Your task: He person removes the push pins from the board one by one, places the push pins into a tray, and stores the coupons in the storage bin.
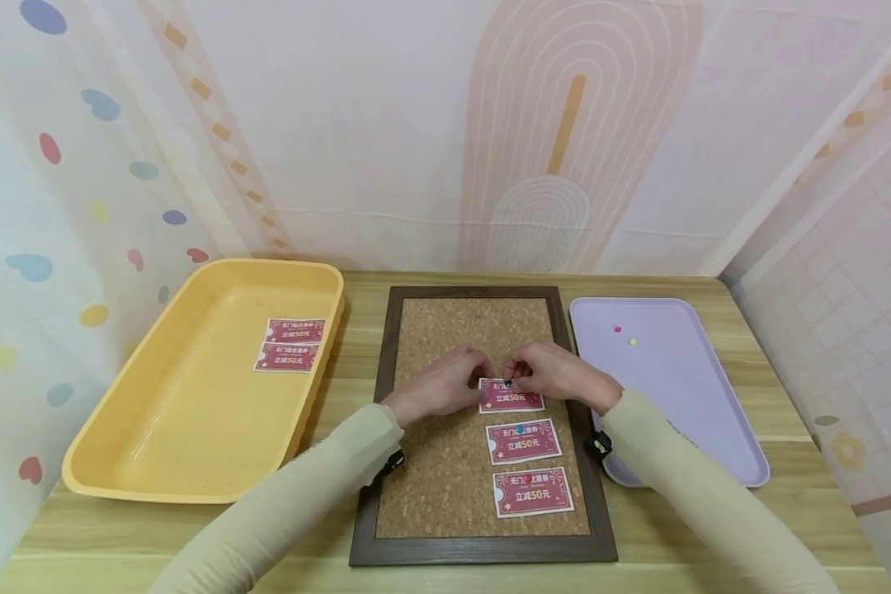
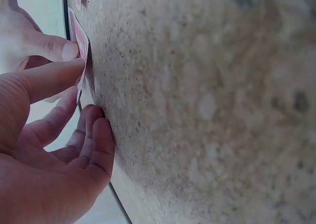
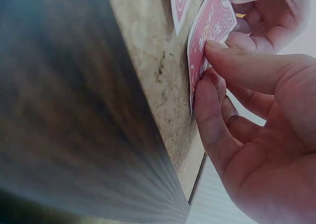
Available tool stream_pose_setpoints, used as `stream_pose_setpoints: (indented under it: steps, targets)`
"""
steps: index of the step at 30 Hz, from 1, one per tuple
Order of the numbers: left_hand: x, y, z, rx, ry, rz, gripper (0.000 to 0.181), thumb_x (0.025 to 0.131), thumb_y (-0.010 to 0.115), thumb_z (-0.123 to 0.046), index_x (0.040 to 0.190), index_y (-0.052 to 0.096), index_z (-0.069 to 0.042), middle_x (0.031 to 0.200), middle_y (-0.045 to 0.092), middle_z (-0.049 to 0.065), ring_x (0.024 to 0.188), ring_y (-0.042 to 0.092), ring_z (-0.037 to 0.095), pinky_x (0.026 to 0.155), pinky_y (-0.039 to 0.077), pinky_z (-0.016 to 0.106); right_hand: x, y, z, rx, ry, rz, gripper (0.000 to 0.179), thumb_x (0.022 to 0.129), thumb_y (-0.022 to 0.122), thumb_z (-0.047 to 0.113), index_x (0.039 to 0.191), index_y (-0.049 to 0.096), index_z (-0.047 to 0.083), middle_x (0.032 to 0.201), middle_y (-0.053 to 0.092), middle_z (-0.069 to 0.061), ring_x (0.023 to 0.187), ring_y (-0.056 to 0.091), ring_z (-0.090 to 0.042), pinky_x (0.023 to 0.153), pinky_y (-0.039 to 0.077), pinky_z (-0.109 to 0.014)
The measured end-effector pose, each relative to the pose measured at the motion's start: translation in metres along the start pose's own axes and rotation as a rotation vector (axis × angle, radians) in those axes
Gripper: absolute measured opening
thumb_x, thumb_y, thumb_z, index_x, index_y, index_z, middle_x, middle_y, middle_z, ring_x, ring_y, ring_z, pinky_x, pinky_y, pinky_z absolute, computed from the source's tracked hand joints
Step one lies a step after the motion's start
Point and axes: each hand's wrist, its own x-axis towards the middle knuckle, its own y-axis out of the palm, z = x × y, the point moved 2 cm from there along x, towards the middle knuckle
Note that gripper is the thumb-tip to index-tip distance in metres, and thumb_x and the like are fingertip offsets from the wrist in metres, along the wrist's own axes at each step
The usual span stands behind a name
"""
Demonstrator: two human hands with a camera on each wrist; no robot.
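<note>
On the corkboard (image 1: 438, 470), the topmost red coupon (image 1: 514, 399) lies between both hands. My left hand (image 1: 448, 384) pinches its left edge between thumb and fingers, and the left wrist view shows that edge lifted off the cork. At the coupon's upper edge, my right hand (image 1: 553, 371) pinches a small dark push pin (image 1: 508, 384); the right wrist view hides the pin behind the fingers. Below are a second coupon (image 1: 535, 445) with a blue push pin (image 1: 520, 429) and a third coupon (image 1: 535, 497) with a red push pin (image 1: 527, 478).
A yellow bin (image 1: 171, 412) on the left holds two more coupons (image 1: 289, 345). To the right, a lilac tray (image 1: 683, 379) carries a pink pin (image 1: 618, 328) and a yellow pin (image 1: 634, 341). The board's dark wooden frame (image 1: 483, 551) rests on the wooden table (image 1: 787, 379).
</note>
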Motion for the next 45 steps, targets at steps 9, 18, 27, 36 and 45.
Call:
stream_pose_setpoints:
  steps: [9,18,27,36,45]
  targets:
    - [0.0047,0.0013,0.0039,-0.081,0.006,-0.051,0.008,0.096,0.07,-0.006,0.103,0.073,-0.009,0.091,0.068,0.0,0.082,0.059,0.013,0.076,0.05,0.032,0.0035,-0.0004,-0.0004,0.019,0.019,0.013,0.002,0.095,0.071,0.005,0.094,0.072,0.004,0.084,0.066,0.002,0.074,0.056,-0.01,0.071,0.048,-0.028]
    - [0.0042,0.0018,0.006,-0.091,0.03,-0.061,0.01,0.095,0.07,-0.003,0.1,0.075,-0.011,0.095,0.071,0.001,0.085,0.062,0.011,0.08,0.052,0.032,0.0039,0.0006,-0.0024,0.025,0.021,0.011,0.005,0.095,0.072,0.003,0.091,0.071,0.005,0.081,0.064,0.002,0.071,0.054,-0.01,0.068,0.046,-0.027]
    - [0.0068,-0.0013,0.0064,-0.109,-0.007,-0.019,0.013,0.092,0.07,0.0,0.096,0.078,-0.01,0.094,0.073,0.002,0.083,0.061,0.009,0.077,0.051,0.027,0.0037,0.0027,-0.0036,0.016,0.01,0.006,0.006,0.096,0.072,0.002,0.092,0.071,0.007,0.079,0.064,0.003,0.068,0.053,-0.009,0.065,0.045,-0.027]
    - [0.0077,-0.003,0.0062,-0.111,-0.018,-0.011,0.013,0.092,0.07,-0.001,0.095,0.078,-0.01,0.091,0.073,0.001,0.08,0.059,0.008,0.073,0.048,0.026,0.0032,0.0021,-0.0026,0.013,-0.001,0.001,0.01,0.096,0.07,0.001,0.089,0.069,0.008,0.078,0.064,0.003,0.067,0.053,-0.008,0.065,0.045,-0.027]
    - [0.008,-0.0019,0.0069,-0.103,-0.02,-0.017,0.011,0.093,0.071,-0.003,0.094,0.078,-0.011,0.089,0.072,-0.001,0.079,0.059,0.009,0.073,0.048,0.027,0.0032,0.0025,-0.0033,0.006,-0.001,0.003,0.01,0.096,0.07,0.002,0.089,0.069,0.009,0.079,0.063,0.003,0.067,0.053,-0.009,0.065,0.045,-0.027]
